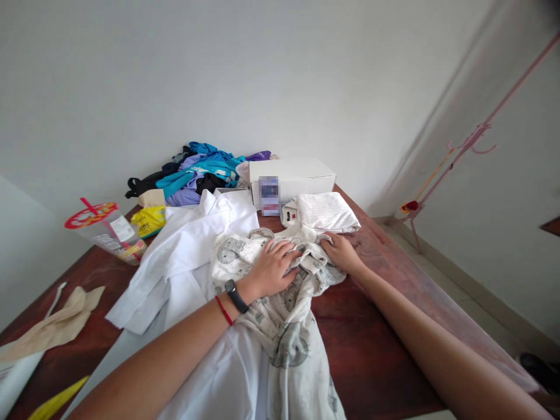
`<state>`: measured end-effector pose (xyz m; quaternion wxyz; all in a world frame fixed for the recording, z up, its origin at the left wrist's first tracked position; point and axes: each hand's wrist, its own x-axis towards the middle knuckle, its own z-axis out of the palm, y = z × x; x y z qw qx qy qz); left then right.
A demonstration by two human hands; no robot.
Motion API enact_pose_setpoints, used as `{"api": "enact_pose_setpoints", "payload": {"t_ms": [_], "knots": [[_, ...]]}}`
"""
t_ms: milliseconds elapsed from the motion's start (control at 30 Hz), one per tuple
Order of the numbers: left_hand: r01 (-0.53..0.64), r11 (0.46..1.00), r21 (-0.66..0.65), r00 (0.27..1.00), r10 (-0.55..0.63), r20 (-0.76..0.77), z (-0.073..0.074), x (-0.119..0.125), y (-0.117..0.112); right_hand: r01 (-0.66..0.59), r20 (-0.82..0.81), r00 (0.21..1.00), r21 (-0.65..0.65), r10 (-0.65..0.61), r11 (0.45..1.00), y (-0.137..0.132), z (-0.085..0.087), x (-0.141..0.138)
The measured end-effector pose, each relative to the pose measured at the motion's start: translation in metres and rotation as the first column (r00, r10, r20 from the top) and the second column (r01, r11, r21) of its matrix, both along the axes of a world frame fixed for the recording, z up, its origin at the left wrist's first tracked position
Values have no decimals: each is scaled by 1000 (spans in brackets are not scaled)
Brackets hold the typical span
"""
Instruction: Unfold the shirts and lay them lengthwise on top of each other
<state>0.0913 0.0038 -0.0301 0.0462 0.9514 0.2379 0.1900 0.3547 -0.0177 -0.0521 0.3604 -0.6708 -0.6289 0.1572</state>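
Observation:
A white garment with grey cat-face prints [291, 350] lies crumpled on the wooden table, partly over a white long-sleeved shirt [184, 239]. My left hand [273, 268] rests on the printed garment, palm down with the fingers spread. A black band and a red string circle that wrist. At the garment's right edge, my right hand [341, 252] has its fingers curled around a bunched fold. Just beyond is a folded white striped shirt [328, 212] with its collar label showing. The printed garment's lower end runs out of view at the bottom.
A white box [297, 169] stands behind, with a small blurred pack [269, 195] before it. Piled clothes [205, 169] lie against the wall. On the left are a plastic cup with a straw [111, 230], a yellow packet [151, 220] and beige cloth [65, 326]. A pink stand [472, 137] is at right.

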Motion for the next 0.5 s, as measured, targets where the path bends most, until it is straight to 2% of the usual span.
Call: {"api": "enact_pose_setpoints", "payload": {"t_ms": [500], "knots": [[-1, 1000, -14, 1000, 1, -2, 0, -1, 0, 3, 34, 999, -6, -3, 1000, -2, 4, -2]]}}
